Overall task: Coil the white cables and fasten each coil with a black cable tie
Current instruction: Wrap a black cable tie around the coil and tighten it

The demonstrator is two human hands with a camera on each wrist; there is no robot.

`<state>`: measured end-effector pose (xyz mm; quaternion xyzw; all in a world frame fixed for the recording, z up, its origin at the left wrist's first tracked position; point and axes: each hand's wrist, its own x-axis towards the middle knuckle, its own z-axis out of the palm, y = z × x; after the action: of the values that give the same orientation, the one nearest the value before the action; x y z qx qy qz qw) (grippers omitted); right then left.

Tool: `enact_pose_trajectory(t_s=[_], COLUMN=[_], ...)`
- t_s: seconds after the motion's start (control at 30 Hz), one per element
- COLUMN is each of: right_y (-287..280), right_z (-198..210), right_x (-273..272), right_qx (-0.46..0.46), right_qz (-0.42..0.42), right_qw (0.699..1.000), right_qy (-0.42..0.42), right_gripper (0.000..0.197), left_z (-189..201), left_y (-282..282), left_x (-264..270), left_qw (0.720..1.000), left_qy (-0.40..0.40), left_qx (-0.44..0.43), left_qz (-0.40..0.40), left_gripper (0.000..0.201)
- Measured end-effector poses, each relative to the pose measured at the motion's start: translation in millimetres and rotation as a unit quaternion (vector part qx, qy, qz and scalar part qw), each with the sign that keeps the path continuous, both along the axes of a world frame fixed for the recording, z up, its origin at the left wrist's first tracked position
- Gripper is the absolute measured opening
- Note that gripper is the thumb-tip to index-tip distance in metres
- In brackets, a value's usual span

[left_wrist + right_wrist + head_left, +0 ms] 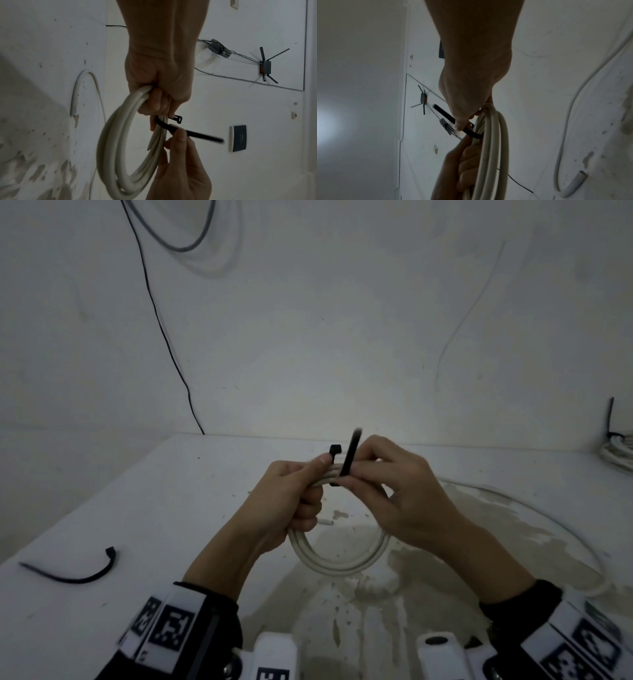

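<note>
One spare black cable tie (73,573) lies loose at the table's (171,508) left edge. Above the middle, the left hand (291,501) clenches one white cable coil (339,559) while the right hand (404,491) pinches a second black tie (349,457) looped around it. At far right, one tied coil (616,453) rests on the table, and one uncoiled white cable (548,525) curves across it.

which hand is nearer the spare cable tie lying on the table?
Left. The left hand grips the cable coil just right of the spare cable tie; the right hand is farther right, beyond the coil.
</note>
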<state>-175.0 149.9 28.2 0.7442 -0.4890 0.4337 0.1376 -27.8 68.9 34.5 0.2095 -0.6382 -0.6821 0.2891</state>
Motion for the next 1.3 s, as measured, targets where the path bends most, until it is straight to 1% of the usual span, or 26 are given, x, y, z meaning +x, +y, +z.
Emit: enact_pose_trajectory(t_s=[0.1, 0.2, 0.3, 0.4, 0.47, 0.53, 0.57, 0.6, 0.73, 0.87, 0.97, 1.1, 1.2, 1.3], right_y=[2.2, 6.5, 9.9, 12.7, 13.5, 12.7, 12.2, 12.6, 16.0, 20.1, 20.1, 19.3, 20.3, 21.8], right_z=[3.0, 8.6, 13.5, 17.1, 20.7, 22.2, 22.6, 24.5, 28.7, 31.7, 32.0, 33.6, 35.2, 37.4], right_x=[3.1, 4.8, 7.0, 15.1, 19.7, 21.2, 21.3, 22.4, 18.8, 17.5, 17.1, 17.3, 17.0, 15.9], right_qx=[0.032, 0.074, 0.101, 0.119, 0.128, 0.153, 0.166, 0.176, 0.217, 0.25, 0.244, 0.25, 0.249, 0.24], right_qz=[0.032, 0.064, 0.086, 0.109, 0.105, 0.08, 0.064, 0.051, 0.065, 0.06, 0.056, 0.05, 0.058, 0.08], right_qw=[0.988, 0.954, 0.929, 0.892, 0.869, 0.855, 0.852, 0.847, 0.827, 0.839, 0.841, 0.837, 0.822, 0.811], right_qy=[-0.149, -0.282, -0.347, -0.422, -0.467, -0.488, -0.492, -0.499, -0.515, -0.479, -0.479, -0.484, -0.508, -0.527], right_gripper=[0.021, 0.017, 0.014, 0.018, 0.014, 0.035, 0.041, 0.043, 0.043, 0.043, 0.045, 0.045, 0.037, 0.044], left_z=[1.1, 3.2, 3.6, 2.4, 2.9, 4.0, 4.4, 4.8, 6.7, 6.9, 6.2, 6.9, 8.2, 9.5], left_y=[-0.2, 0.0, 1.1, 1.3, 0.8, 0.8, 1.1, 1.8, 6.3, 10.9, 11.5, 12.2, 14.8, 16.8], left_x=[1.4, 2.9, 3.4, 2.1, 1.8, 2.1, 2.0, 2.0, 0.5, -2.7, -3.8, -4.1, -4.0, -4.4], left_qw=[1.0, 0.999, 0.998, 0.996, 0.995, 0.993, 0.992, 0.991, 0.983, 0.977, 0.973, 0.968, 0.959, 0.947], left_qy=[0.007, 0.027, 0.042, 0.048, 0.055, 0.062, 0.066, 0.071, 0.082, 0.088, 0.087, 0.088, 0.094, 0.097], left_qx=[-0.014, -0.028, -0.043, -0.056, -0.058, -0.061, -0.065, -0.071, -0.118, -0.153, -0.176, -0.202, -0.234, -0.276], left_qz=[0.011, 0.019, 0.026, 0.045, 0.059, 0.076, 0.084, 0.091, 0.113, 0.119, 0.12, 0.122, 0.125, 0.131], left_gripper=[0.051, 0.041, 0.03, 0.029, 0.027, 0.025, 0.024, 0.024, 0.022, 0.021, 0.021, 0.021, 0.02, 0.02])
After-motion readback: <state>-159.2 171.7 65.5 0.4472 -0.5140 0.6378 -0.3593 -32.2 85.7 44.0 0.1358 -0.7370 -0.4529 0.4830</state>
